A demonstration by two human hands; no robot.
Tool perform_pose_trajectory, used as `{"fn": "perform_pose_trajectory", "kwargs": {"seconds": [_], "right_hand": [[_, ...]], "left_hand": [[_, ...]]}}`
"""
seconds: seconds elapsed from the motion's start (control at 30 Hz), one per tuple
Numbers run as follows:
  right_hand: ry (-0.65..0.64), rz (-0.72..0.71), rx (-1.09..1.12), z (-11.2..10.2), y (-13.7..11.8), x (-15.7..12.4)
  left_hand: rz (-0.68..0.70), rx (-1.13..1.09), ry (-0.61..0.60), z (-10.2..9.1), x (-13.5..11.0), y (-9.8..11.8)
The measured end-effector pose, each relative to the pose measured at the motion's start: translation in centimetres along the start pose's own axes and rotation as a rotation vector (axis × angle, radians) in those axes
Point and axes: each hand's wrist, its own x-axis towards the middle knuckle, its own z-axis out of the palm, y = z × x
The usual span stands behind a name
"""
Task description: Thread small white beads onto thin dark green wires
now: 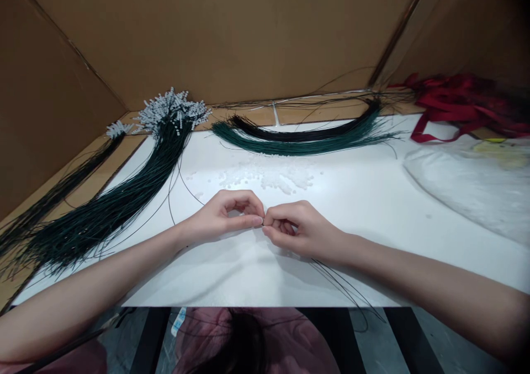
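My left hand [232, 214] and my right hand [304, 228] meet over the white board [248, 274], fingertips touching. Thumb and forefinger of the left are pinched together; what lies between them is too small to make out. The right hand's fingers are curled and pinched, with a dark speck at their tips. Several thin dark wires [339, 280] trail from under the right hand past the board's front edge. Just beyond the hands, small white beads [269, 172] lie scattered.
At left lies a thick bundle of green wires [144, 181] tipped with white beads [171, 112], beside a thinner bundle [78, 170]. Behind the loose beads are bare green and black wires [306, 142]. Red ribbon [451, 109] and a clear plastic bag [476, 181] sit at right. Cardboard walls [248, 37] enclose the back.
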Motion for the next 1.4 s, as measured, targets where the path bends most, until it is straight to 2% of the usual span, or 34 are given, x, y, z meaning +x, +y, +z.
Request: {"fn": "perform_pose_trajectory", "kwargs": {"seconds": [1.0, 1.4], "right_hand": [[0.006, -0.017, 0.004, 0.11, 0.06, 0.04], [0.016, 0.007, 0.002, 0.1, -0.05, 0.0]], "left_hand": [[-0.006, -0.011, -0.003, 0.02, 0.02, 0.04], [0.045, -0.039, 0.022, -0.02, 0.01, -0.18]]}}
